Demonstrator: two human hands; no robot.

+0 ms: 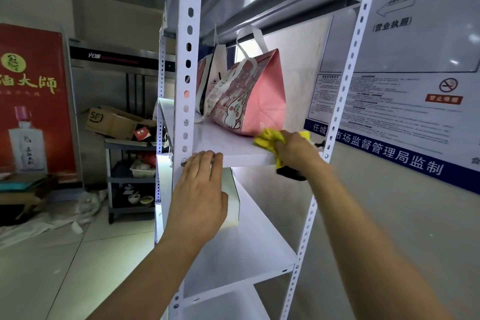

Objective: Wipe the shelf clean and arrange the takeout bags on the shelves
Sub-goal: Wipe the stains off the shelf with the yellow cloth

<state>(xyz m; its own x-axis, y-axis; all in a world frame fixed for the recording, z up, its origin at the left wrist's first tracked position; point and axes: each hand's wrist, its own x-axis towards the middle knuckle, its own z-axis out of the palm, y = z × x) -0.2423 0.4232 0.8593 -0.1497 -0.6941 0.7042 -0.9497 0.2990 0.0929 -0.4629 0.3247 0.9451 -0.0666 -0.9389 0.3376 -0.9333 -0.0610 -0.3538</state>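
On the middle shelf [223, 141] of the white metal rack, my right hand [294, 149] is bunched around a yellow cloth [267, 140], fingers closed tight on it, pressing it against the shelf surface near the front right corner. A dark part of the cloth hangs below the shelf edge under my wrist. Just behind the cloth, touching or nearly touching it, stands a pink takeout bag [255, 101] printed with a white rabbit, its white handles upright. Behind that bag, toward the rack's left rear, a second bag [207, 80] leans, pale with pink panels; I cannot tell how many more are behind it.

My left hand [198, 192] rests at the shelf's front edge beside the left front post [188, 60], fingers spread open and hooked over the lip, gripping nothing else. Below the middle shelf, a white box-like item [232, 200] sits on the lower shelf [244, 249], partly hidden by my left hand.

Right of the rack, a wall notice board [405, 101] carries printed text and a no-smoking sign. Left of the rack, farther back, a grey cart [130, 163] holds bowls and a cardboard box [111, 122], with a steel refrigerator [114, 78] behind it and a red poster [31, 96] at the far left.
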